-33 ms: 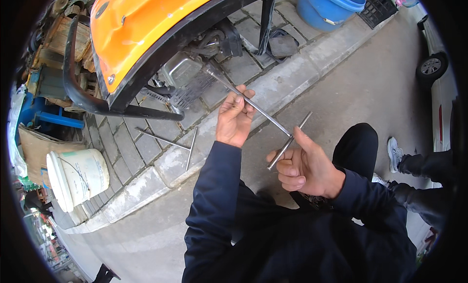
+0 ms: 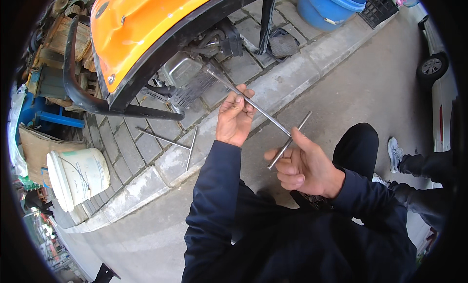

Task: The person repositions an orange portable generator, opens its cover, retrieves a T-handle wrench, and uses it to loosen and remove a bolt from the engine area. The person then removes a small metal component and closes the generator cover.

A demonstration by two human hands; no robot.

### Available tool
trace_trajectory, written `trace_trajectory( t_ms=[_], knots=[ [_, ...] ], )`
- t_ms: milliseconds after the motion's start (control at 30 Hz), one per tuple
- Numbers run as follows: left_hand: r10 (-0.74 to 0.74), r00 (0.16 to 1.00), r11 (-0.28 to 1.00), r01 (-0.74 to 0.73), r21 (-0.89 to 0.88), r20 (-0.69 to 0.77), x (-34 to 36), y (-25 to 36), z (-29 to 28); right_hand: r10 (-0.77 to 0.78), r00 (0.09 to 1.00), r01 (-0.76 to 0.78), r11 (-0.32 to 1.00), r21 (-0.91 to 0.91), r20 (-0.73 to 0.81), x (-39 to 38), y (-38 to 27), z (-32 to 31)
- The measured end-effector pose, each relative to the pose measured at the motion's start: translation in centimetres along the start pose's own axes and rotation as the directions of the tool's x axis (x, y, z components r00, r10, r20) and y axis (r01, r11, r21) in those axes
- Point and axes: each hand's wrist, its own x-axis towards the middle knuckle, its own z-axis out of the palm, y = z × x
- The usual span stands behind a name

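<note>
A long steel T-handle wrench [image 2: 265,114] lies slanted across my hands, its far end near a metal part [image 2: 178,68] under an orange body panel [image 2: 141,24]; I cannot tell if they touch. My left hand [image 2: 234,117] is closed on the wrench's shaft, fingertips pinched round it. My right hand [image 2: 304,163] is closed on the crossbar end, thumb beside the junction and fingers curled at the bar. A second T-shaped wrench [image 2: 165,141] rests on the paving to the left of my left hand.
A black tubular frame [image 2: 146,114] borders the panel. A white bucket [image 2: 78,178], a blue bucket [image 2: 326,10] and a black crate [image 2: 380,14] stand around. A curb [image 2: 321,56] crosses diagonally. At right are another person's legs [image 2: 419,168] and a parked car [image 2: 438,117].
The index finger of my right hand has shifted very slightly outward; otherwise nothing visibly differs.
</note>
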Motion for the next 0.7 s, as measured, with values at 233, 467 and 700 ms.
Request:
trace_trajectory(
  t_ms=[233, 467, 700],
  knots=[
    [0.017, 0.999, 1.000, -0.017, -0.010, -0.049, 0.2, 1.0, 0.6, -0.607, 0.712, 0.050, -0.457, -0.888, 0.353, 1.7, 0.1, -0.2],
    [0.057, 0.984, 0.994, -0.040, 0.106, -0.168, 0.1, 1.8, 0.5, -0.768, 0.515, 0.268, -0.278, -0.922, 0.381, -1.5, 2.9, -1.8],
    [0.046, 0.990, 0.999, -0.044, 0.017, -0.136, 0.3, 1.5, 0.9, 0.172, 0.983, -0.173, 0.985, -0.012, -0.063, 0.6, 2.9, -3.7]
  ],
)
